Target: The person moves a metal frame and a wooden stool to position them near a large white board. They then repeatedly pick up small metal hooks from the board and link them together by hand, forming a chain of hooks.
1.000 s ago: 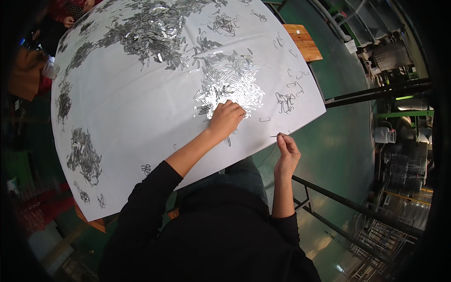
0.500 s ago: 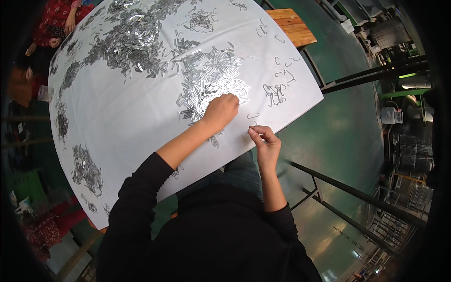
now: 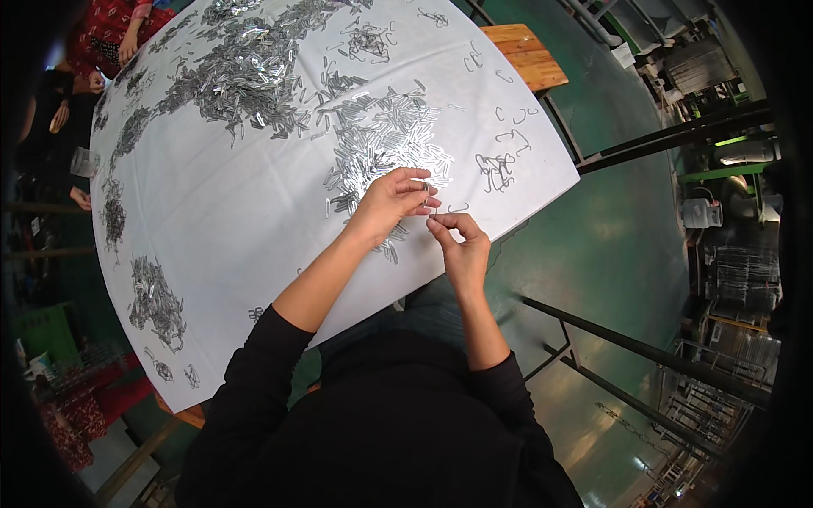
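My left hand (image 3: 391, 206) is over the near edge of a pile of small shiny metal strips (image 3: 389, 135) on the white-covered table. Its fingers are curled, and a small metal piece shows between the fingertips. Close to its right, my right hand (image 3: 466, 252) is closed in a pinch on a thin dark wire, seemingly a hook like those nearby. The fingertips of both hands almost meet; whether the two pieces touch cannot be made out. Just beyond the right hand lies a loose wire hook (image 3: 458, 208), and a cluster of wire hooks (image 3: 494, 172) sits farther right.
A larger heap of metal strips (image 3: 246, 80) spreads over the far left. Other small piles, including one of metal pieces (image 3: 155, 300), line the left edge beside a clear plastic cup (image 3: 85, 162). People sit along that side. A wooden bench (image 3: 525, 55) stands beyond the right corner.
My left hand has come up from the strip pile, its fingers now facing the right hand. The right hand has moved left toward it. At the left edge another person's hand has appeared.
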`<state>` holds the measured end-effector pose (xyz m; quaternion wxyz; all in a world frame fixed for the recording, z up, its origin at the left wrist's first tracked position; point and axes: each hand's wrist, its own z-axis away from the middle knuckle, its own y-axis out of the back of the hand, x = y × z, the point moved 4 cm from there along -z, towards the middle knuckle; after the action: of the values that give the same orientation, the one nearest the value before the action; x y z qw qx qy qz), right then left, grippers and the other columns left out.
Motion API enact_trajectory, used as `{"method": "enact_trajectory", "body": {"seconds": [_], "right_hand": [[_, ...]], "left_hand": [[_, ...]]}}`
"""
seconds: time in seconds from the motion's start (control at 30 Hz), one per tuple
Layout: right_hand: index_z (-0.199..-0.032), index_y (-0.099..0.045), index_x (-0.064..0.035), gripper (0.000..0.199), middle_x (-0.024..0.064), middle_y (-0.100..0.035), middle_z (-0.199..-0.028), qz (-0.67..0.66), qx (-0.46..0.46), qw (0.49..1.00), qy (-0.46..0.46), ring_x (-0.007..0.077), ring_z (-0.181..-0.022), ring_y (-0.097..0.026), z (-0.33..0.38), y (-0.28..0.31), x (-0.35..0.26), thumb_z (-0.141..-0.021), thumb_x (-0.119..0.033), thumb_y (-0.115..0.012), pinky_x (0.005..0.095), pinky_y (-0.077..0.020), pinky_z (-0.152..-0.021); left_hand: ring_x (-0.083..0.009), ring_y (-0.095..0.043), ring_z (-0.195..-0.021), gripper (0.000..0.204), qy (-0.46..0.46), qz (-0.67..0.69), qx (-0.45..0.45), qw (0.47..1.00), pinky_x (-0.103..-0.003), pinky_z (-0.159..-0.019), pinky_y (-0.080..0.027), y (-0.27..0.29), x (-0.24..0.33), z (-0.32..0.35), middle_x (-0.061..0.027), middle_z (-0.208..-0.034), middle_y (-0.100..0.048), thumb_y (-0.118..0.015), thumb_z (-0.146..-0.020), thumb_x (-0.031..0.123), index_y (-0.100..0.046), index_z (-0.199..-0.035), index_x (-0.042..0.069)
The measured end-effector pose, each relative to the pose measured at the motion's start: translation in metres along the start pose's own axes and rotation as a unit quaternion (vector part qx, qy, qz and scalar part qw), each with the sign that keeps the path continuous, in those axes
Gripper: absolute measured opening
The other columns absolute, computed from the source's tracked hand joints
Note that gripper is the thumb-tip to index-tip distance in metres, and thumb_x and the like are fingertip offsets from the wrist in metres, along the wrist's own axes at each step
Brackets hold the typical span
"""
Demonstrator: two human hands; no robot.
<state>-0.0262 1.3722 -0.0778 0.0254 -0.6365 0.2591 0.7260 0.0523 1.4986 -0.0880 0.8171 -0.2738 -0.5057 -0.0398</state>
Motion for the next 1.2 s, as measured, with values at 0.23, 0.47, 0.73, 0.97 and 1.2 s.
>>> {"method": "enact_trajectory", "body": {"seconds": [0.23,0.47,0.73,0.97,1.2], "right_hand": [[-0.08,-0.067,-0.0001,0.01,0.0062,-0.066,-0.081,0.034,0.01,0.999,0.041,0.0131,-0.078,-0.06,-0.002,-0.002,-0.011,-0.076,-0.008,-0.072,0.0261,-0.046,-0.074],[-0.086,-0.068,-0.0032,0.012,0.0064,-0.066,-0.081,0.058,-0.037,0.997,0.017,0.0127,-0.076,-0.061,-0.008,0.002,0.002,-0.076,-0.008,-0.071,0.0269,-0.047,-0.071],[-0.087,-0.064,-0.0061,0.01,0.009,-0.062,-0.083,0.353,-0.102,0.924,0.108,0.0227,-0.075,-0.062,-0.058,0.026,0.041,-0.078,-0.012,-0.065,0.0339,-0.0487,-0.064],[-0.088,-0.057,-0.0017,0.013,0.0137,-0.059,-0.085,0.369,-0.18,0.904,0.116,0.0287,-0.079,-0.06,-0.041,-0.005,0.04,-0.081,-0.012,-0.06,0.037,-0.0478,-0.064],[-0.096,-0.057,-0.0002,0.016,0.005,-0.06,-0.082,-0.274,-0.188,0.932,-0.144,0.0117,-0.067,-0.06,-0.001,-0.02,-0.009,-0.089,-0.014,-0.06,0.0246,-0.0484,-0.059]], "left_hand": [[-0.0193,-0.064,-0.093,0.023,-0.06,-0.047,0.016,0.997,-0.029,-0.081,-0.049,-0.008,0.013,0.011,-0.0128,-0.099,-0.065,-0.061,-0.086,0.007,-0.058,-0.107,-0.002],[-0.0134,-0.064,-0.091,0.015,-0.148,-0.102,0.061,0.982,-0.024,-0.078,-0.05,-0.009,0.016,0.013,-0.0087,-0.093,-0.068,-0.06,-0.085,0.003,-0.062,-0.099,-0.001],[-0.0128,-0.062,-0.095,0.012,-0.183,-0.128,0.112,0.968,-0.024,-0.082,-0.048,0.021,0.026,0.015,-0.007,-0.098,-0.067,-0.06,-0.085,0.0,-0.063,-0.097,0.0],[-0.013,-0.061,-0.095,0.013,-0.184,-0.153,0.114,0.964,-0.026,-0.087,-0.047,0.026,0.024,0.035,-0.0069,-0.096,-0.066,-0.062,-0.083,-0.001,-0.064,-0.096,-0.002],[-0.0122,-0.062,-0.089,0.016,-0.201,-0.178,0.114,0.956,-0.025,-0.082,-0.047,0.021,0.016,0.056,-0.0065,-0.094,-0.067,-0.064,-0.081,0.0,-0.065,-0.097,0.001]]}}
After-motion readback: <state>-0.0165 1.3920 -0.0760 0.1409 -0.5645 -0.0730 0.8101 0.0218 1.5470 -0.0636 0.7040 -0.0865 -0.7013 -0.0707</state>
